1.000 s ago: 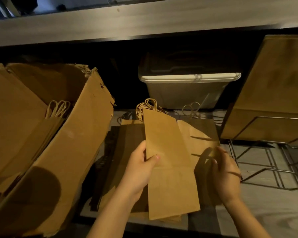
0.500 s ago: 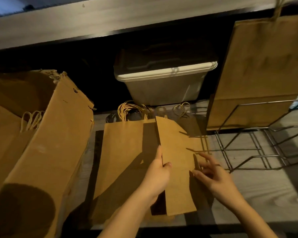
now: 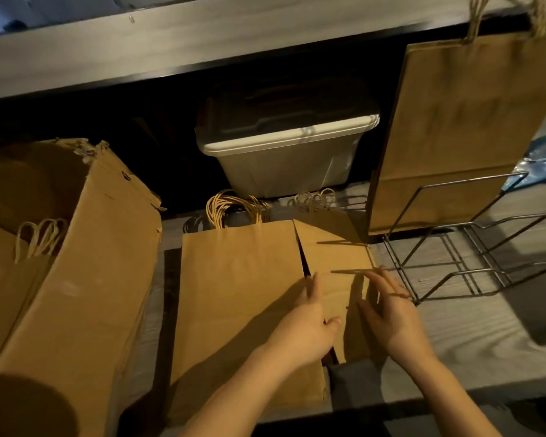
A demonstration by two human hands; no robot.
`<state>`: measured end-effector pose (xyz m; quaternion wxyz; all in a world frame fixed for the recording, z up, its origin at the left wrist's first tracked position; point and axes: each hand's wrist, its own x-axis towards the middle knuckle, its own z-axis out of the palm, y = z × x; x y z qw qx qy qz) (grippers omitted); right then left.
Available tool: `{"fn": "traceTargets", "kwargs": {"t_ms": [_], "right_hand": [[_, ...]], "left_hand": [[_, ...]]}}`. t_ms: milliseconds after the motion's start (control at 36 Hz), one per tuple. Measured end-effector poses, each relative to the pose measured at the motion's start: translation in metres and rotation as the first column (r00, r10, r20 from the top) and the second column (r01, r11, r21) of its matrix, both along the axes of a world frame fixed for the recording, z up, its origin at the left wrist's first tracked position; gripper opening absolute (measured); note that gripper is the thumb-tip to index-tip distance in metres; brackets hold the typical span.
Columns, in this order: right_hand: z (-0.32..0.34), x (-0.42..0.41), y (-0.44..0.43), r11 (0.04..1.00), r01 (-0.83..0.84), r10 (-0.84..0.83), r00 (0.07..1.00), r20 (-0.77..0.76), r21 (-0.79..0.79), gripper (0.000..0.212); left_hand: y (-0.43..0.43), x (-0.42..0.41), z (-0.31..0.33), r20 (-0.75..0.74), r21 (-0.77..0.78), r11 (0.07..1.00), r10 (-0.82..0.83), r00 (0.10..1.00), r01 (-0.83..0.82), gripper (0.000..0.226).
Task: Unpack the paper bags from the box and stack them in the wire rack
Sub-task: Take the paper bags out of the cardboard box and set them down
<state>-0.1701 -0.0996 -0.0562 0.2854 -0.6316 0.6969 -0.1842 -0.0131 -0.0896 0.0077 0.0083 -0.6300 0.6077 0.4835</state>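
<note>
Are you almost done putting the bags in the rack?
Not nearly. Done: one big bag stands in the wire rack, and a stack of bags lies out on the table. In hand: the left hand pinches a narrow bag, with the right hand at its other edge. Left: more bags sit in the box, and the stack needs racking.

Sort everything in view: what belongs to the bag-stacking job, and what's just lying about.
Job: cardboard box, bags left inside it, flat bag pile, narrow bag gripped by the left hand, right hand at its edge, wire rack, bag standing in the rack.
Lying about: lidded plastic bin, shelf above.
</note>
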Motion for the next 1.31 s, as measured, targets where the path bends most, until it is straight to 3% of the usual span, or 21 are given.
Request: {"fn": "traceTargets", "kwargs": {"t_ms": [139, 222, 278, 417, 528, 639, 833, 1056, 1194, 1306], "right_hand": [[0.005, -0.006, 0.008, 0.973, -0.203, 0.217, 0.965, -0.143, 0.107, 0.065], [0.009, -0.008, 0.010, 0.910, -0.321, 0.384, 0.892, -0.237, 0.264, 0.071], [0.012, -0.008, 0.011, 0.896, -0.327, 0.408, 0.873, -0.267, 0.301, 0.070], [0.019, -0.002, 0.009, 0.866, -0.350, 0.463, 0.831, -0.308, 0.357, 0.069], [0.025, 0.004, 0.000, 0.834, -0.405, 0.512, 0.821, -0.253, 0.373, 0.062], [0.046, 0.019, -0.016, 0.800, -0.487, 0.569, 0.801, -0.186, 0.352, 0.055], [0.111, 0.081, -0.048, 0.670, -0.725, 0.740, 0.635, -0.223, 0.158, 0.044], [0.185, 0.174, -0.058, 0.416, -0.885, 0.828, 0.464, -0.316, -0.209, 0.046], [0.224, 0.226, -0.055, 0.281, -0.909, 0.842, 0.387, -0.375, -0.309, 0.045], [0.242, 0.273, -0.053, 0.124, -0.940, 0.866, 0.259, -0.427, -0.317, 0.046]], "left_hand": [[0.004, 0.003, -0.008, 0.253, -0.054, 0.939, -0.316, 0.914, 0.340, 0.067], [0.004, 0.002, -0.010, 0.379, -0.055, 0.903, -0.376, 0.846, 0.426, 0.059], [0.005, 0.001, -0.009, 0.409, -0.055, 0.896, -0.382, 0.829, 0.440, 0.055], [0.006, 0.008, -0.007, 0.299, -0.058, 0.936, -0.317, 0.900, 0.349, 0.054], [0.005, 0.020, 0.011, 0.121, -0.106, 0.969, -0.212, 0.970, 0.225, 0.051], [0.004, 0.040, 0.044, 0.077, -0.103, 0.980, -0.165, 0.983, 0.172, 0.044], [0.017, 0.102, 0.129, 0.242, -0.271, 0.955, -0.054, 0.969, 0.121, 0.051], [0.054, 0.186, 0.209, 0.308, -0.320, 0.941, -0.004, 0.951, 0.108, 0.053], [0.058, 0.239, 0.220, 0.325, -0.444, 0.896, 0.141, 0.935, 0.019, 0.045], [0.062, 0.287, 0.205, 0.352, -0.510, 0.856, 0.300, 0.886, -0.087, 0.044]]}}
